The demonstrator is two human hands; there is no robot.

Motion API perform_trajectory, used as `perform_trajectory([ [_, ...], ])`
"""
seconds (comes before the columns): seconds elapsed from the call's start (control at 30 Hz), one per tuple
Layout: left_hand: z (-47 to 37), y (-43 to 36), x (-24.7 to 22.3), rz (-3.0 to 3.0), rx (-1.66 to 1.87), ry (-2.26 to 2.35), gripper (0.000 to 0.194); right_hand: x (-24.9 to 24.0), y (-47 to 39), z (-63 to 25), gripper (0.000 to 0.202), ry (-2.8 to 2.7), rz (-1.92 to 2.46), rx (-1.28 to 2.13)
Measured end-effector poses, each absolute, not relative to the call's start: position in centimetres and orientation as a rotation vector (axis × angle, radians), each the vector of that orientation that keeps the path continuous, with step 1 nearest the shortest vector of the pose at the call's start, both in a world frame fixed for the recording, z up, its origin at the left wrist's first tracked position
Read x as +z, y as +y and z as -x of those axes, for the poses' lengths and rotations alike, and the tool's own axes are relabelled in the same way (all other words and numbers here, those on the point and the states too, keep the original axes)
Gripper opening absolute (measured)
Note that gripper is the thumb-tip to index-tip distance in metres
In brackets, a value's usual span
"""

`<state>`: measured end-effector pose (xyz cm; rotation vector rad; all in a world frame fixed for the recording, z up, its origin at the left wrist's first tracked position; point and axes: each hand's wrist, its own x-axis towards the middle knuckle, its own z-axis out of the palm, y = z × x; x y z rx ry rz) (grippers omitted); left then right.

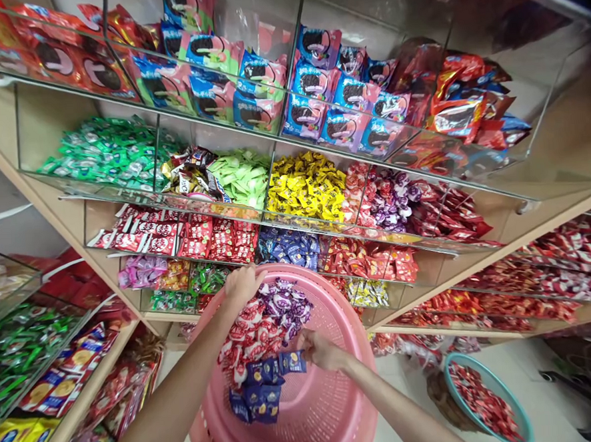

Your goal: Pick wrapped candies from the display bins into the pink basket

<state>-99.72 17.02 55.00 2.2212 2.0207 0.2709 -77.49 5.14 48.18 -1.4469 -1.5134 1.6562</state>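
A round pink plastic basket (332,409) with a perforated wall sits in front of me. My left hand (242,285) is closed over its far left rim. Inside, my right hand (323,350) pinches a small dark blue candy packet (293,362). Several more blue packets (263,402) lie just left of it on the basket's bottom. Beyond them are a heap of red-and-white wrapped candies (250,337) and a cluster of purple-and-white wrapped candies (288,308). The fingertips on the basket's outer side are hidden.
Tiered shelves with clear dividers rise ahead, holding blue-and-pink cookie packs (311,80), green candies (106,152), yellow candies (306,187) and blue packets (290,246). A teal basket (522,407) of red candies stands at lower right. Another candy shelf (81,401) runs along the left.
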Motion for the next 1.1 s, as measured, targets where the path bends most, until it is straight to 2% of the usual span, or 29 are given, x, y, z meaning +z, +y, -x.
perform_trajectory([
  [0.37, 99.6, 17.0, 55.4, -2.189, 0.234, 2.000, 0.062, 47.6, 5.9, 78.1, 0.026, -1.414, 1.688, 1.888],
  [0.5, 99.7, 17.0, 55.3, -2.206, 0.250, 2.010, 0.060, 48.3, 6.7, 77.4, 0.023, -1.435, 1.663, 1.959],
  [0.77, 99.6, 17.0, 55.0, -2.212, 0.266, 2.017, 0.061, 50.0, 6.7, 77.8, 0.030, -1.337, 1.557, 2.095],
  [0.9, 99.6, 17.1, 54.8, -2.231, 0.291, 2.021, 0.060, 49.0, 6.6, 79.8, 0.022, -1.272, 1.637, 2.159],
  [1.1, 99.8, 17.0, 55.0, -2.234, 0.291, 2.014, 0.058, 47.2, 5.9, 79.9, 0.012, -1.203, 1.792, 2.047],
])
